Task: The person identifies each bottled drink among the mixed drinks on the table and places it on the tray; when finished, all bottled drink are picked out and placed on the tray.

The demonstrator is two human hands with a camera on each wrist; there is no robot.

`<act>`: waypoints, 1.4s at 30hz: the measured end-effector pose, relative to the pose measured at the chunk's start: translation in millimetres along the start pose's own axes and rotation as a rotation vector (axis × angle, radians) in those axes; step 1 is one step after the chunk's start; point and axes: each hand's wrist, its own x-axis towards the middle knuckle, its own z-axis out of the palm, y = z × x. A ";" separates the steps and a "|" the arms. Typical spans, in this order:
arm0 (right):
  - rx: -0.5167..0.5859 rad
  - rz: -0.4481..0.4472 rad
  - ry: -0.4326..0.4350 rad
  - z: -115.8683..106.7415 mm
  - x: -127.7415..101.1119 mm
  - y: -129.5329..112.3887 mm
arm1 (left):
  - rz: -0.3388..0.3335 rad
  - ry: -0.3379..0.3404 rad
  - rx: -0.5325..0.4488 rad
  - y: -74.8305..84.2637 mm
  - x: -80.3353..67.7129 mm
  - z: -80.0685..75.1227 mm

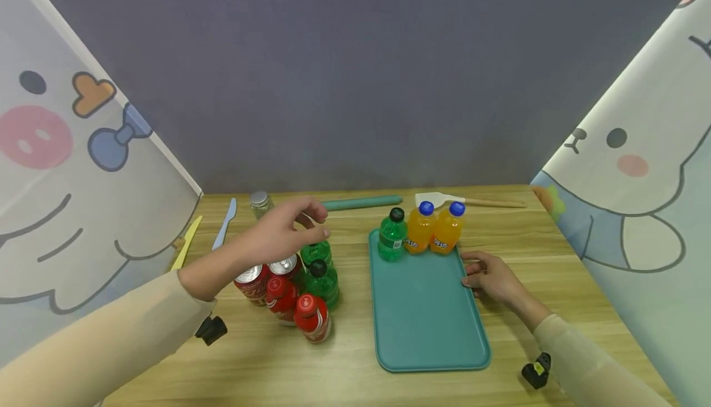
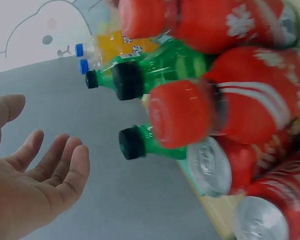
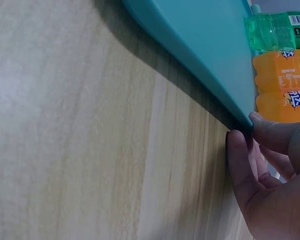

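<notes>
Meanwhile, the left hand [image 1: 278, 234] hovers above a cluster of drinks at about nine o'clock from the teal tray [image 1: 428, 327], its fingers relaxed and grasping nothing. Directly below it stand two green bottles [image 1: 321, 280], with two red bottles [image 1: 312, 317] and two red cans [image 1: 252, 282] beside them. The right hand [image 1: 491, 278] rests at the tray's three o'clock edge, fingertips [image 3: 240, 150] touching the rim. A third green bottle [image 1: 393, 235] and two orange bottles [image 1: 433, 228] stand at the tray's twelve o'clock end.
</notes>
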 end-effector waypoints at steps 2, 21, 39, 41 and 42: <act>0.002 0.000 0.001 -0.3 0.1 -0.1 | -0.001 0.001 0.007 -3.9 -10.5 -0.9; 0.010 0.002 0.003 -2.7 0.4 -0.1 | -0.082 -0.028 -0.123 -56.2 -80.0 23.7; 0.014 0.003 -0.006 -1.2 -0.5 0.9 | -0.140 0.069 -0.157 -70.9 -93.6 38.5; 0.015 0.004 -0.005 -1.2 -0.5 1.1 | -0.141 0.088 -0.156 -72.0 -93.9 39.9; 0.014 0.004 -0.005 -1.2 -0.5 1.1 | -0.140 0.098 -0.156 -72.4 -93.9 40.6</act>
